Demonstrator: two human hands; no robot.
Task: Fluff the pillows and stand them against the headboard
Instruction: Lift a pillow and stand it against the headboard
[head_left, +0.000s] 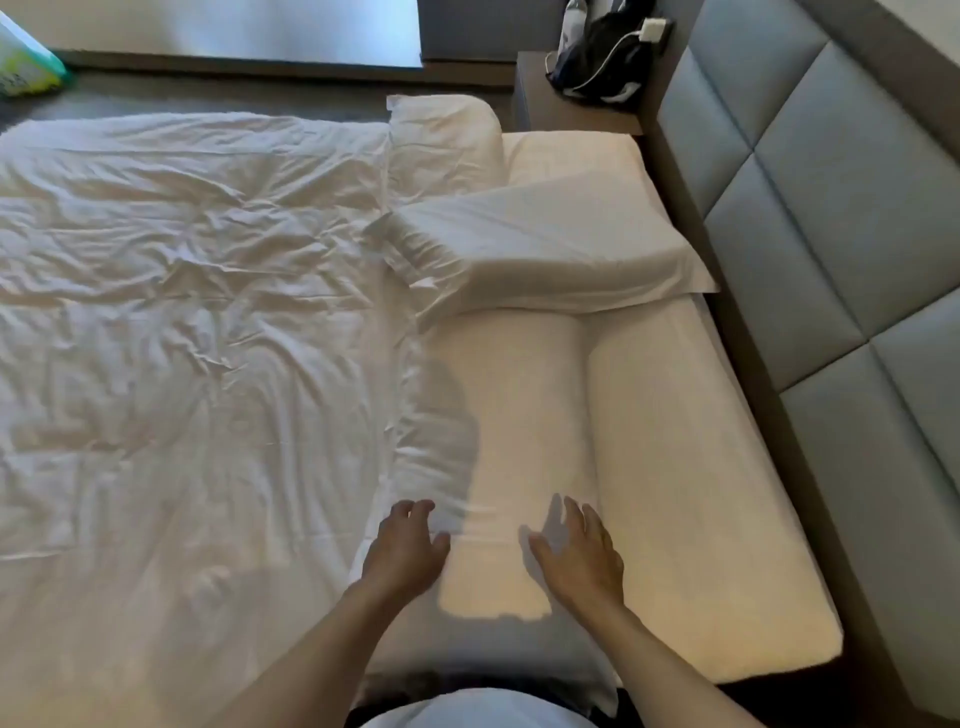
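A long white pillow (514, 415) lies flat near the bed's head end, running away from me. My left hand (405, 551) hovers at its left edge, fingers spread, holding nothing. On the other side, my right hand (582, 556) is open over its near end. A second white pillow (545, 244) lies crosswise beyond it, one corner reaching the grey padded headboard (831, 208). A third pillow (447, 135) sits at the far end by the duvet. None of the pillows stands upright.
A crumpled white duvet (182, 338) covers the left of the bed. The bare mattress (675, 467) runs along the headboard. A nightstand (566, 109) at the far end carries a dark bag (602, 57) with a white charger.
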